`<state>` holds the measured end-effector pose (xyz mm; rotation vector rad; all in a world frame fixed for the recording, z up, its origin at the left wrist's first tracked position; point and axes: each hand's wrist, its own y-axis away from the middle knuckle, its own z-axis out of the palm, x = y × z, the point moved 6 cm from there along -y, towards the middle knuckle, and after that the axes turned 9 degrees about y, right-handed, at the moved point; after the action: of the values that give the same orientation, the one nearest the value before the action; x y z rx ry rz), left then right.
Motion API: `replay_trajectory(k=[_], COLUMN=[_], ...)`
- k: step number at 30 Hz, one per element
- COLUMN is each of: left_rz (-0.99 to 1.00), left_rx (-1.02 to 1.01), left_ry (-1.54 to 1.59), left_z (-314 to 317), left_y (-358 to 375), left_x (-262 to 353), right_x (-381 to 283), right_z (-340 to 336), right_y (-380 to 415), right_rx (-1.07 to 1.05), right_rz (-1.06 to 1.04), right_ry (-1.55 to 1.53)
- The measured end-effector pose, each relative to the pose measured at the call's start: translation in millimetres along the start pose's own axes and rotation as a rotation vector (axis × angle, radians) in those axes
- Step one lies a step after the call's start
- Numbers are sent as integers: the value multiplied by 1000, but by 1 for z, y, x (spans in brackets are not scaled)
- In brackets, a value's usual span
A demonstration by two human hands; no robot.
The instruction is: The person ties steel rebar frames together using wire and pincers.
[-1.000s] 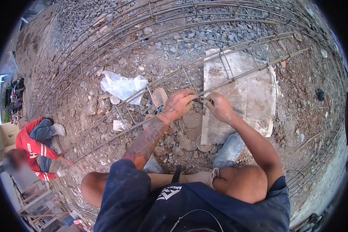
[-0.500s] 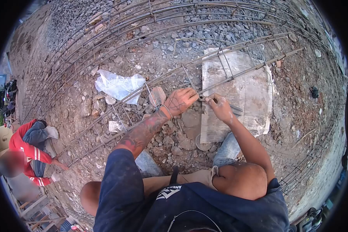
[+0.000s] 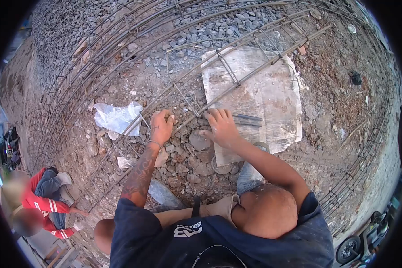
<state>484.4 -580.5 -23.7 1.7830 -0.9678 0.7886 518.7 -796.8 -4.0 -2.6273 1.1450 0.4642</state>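
A long rebar cage runs diagonally in front of me, with square stirrups across its bars. My left hand is over the cage's near side, fingers curled in; what they hold, if anything, cannot be made out. By a stirrup, my right hand lies palm down with its fingertips at the lower bar and its thumb stretched out to the left. Short dark rods rest beside it on a worn, pale board.
A crumpled clear plastic sheet lies left of the cage. More rebar cages curve across the far side, near grey gravel. A person in a red top squats at the left. Rubble covers the ground.
My hands, close together at a stirrup before, have moved apart. The left went left and down; the right moved left, its pinch loosened into spread fingers. The whole view has shifted.
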Motion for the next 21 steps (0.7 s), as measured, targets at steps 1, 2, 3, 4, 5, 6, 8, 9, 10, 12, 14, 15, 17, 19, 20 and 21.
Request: replay_trajectory(k=[1, 2, 3, 4, 5, 6, 8, 9, 10, 12, 14, 15, 17, 19, 20, 21], left_rz=[92, 185, 174, 259, 348, 330, 281, 214, 153, -235, -741, -699, -674, -340, -346, -400], left_rx=[61, 125, 126, 188, 250, 253, 214, 305, 397, 550, 279, 246, 189, 204, 210, 179], left_ry=[-323, -645, -646, -636, -627, -626, -238, -82, 73, 393, 877, 1063, 1278, 1114, 1129, 1027], left_z=[-10, -14, -11, -4, 5, 20, 58, 76, 98, 155, 216, 243, 287, 295, 291, 286], left_y=[5, 7, 8, 13, 17, 19, 22, 28, 36, 56, 63, 55, 36, 17, 21, 16], left_x=[6, 15, 26, 49, 70, 82, 99, 93, 82, 40, 58, 70, 83, 93, 96, 100], right_x=[21, 45, 71, 91, 107, 116, 126, 127, 126, 120, 130, 128, 133, 148, 152, 158], right_z=[-3, -3, -3, -5, -4, -1, 10, 8, 2, -21, -44, -53, -90, -106, -111, -112], right_y=[9, 21, 33, 45, 52, 54, 60, 60, 57, 58, 76, 82, 86, 82, 81, 81], right_rx=[-51, -103, -159, -186, -210, -223, -304, -310, -373, -445, -642, -646, -303, -369, -403, -454], right_rz=[44, 71, 90, 60, 33, 21, -109, -124, -98, -85, 388, 400, 350, 373, 384, 477], right_ry=[85, 224, 365, 325, 285, 279, 331, 320, 188, 40, -439, -441, -541, -444, -380, -385])
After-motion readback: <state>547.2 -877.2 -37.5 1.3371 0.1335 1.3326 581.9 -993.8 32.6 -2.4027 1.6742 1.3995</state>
